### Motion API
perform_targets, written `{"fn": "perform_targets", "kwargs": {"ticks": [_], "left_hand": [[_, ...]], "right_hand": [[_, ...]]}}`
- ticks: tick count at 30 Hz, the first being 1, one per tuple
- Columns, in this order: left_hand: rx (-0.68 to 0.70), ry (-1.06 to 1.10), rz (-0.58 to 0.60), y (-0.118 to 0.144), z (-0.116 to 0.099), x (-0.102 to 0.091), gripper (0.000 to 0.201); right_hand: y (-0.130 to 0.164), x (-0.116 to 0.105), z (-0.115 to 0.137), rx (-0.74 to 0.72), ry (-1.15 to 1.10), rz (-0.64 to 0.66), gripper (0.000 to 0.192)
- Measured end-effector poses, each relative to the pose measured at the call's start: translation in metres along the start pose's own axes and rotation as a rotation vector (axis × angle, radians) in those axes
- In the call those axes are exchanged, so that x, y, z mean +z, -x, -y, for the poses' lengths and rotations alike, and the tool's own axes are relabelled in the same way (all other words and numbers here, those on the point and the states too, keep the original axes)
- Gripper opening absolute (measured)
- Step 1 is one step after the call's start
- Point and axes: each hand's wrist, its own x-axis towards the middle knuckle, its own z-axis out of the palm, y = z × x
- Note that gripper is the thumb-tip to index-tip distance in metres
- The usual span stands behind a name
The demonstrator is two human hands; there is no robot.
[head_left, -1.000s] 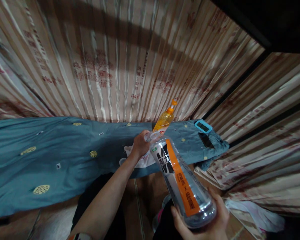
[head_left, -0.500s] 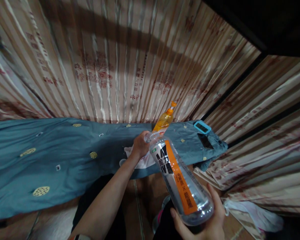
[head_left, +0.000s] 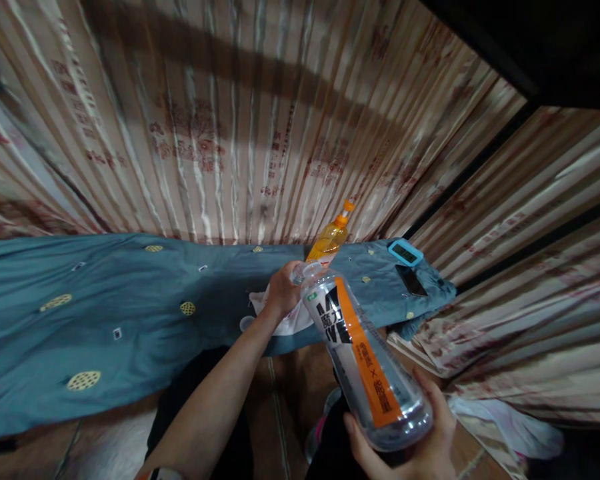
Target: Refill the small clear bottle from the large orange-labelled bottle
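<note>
While tilted, clear bottle [head_left: 363,363], orange label stripe, black lettering, looks empty

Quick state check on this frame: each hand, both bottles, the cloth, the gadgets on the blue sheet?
clear bottle: tilted, base toward camera, neck at the left hand.
right hand: cupping the clear bottle's base.
left hand: closed at the bottle's mouth, over the white cloth.
white cloth: crumpled on the blue sheet.
orange bottle: upright, capped.
blue timer: lying flat.
phone: screen dark.
</note>
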Motion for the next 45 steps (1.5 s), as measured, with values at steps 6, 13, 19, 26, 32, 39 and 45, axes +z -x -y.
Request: {"fn": "perform_targets", "kwargs": {"ticks": [6, 13, 19, 26, 32, 39, 45], "left_hand": [[-0.012, -0.003, -0.016, 0.0005, -0.0003, 0.0008, 0.029], [0.023, 0.038, -0.041, 0.002, 0.0026, 0.0022, 0.028], [0.055, 0.044, -0.052, 0.0032, 0.005, 0.0036, 0.033], [0.072, 0.016, -0.04, 0.0034, 0.0049, 0.0026, 0.031], [0.072, 0.041, -0.033, 0.006, 0.0033, 0.0021, 0.026], [0.131, 0.013, -0.043, 0.0059, 0.0066, 0.0021, 0.026], [0.147, -0.006, -0.054, 0.0036, 0.007, 0.001, 0.022]], "right_hand": [[-0.0001, 0.0023, -0.0034, -0.029, -0.067, -0.011, 0.105], [-0.0005, 0.0016, -0.0024, 0.027, -0.087, 0.002, 0.108], [-0.0021, 0.0012, -0.0023, 0.012, -0.088, 0.003, 0.11], [-0.0024, -0.0011, 0.0011, 0.023, -0.036, -0.015, 0.11], [-0.0002, -0.0014, -0.0033, -0.003, -0.034, -0.026, 0.106], [0.0, -0.0021, -0.006, 0.033, -0.074, 0.007, 0.107], [0.0, -0.0021, -0.005, 0.068, -0.11, 0.02, 0.108]]}}
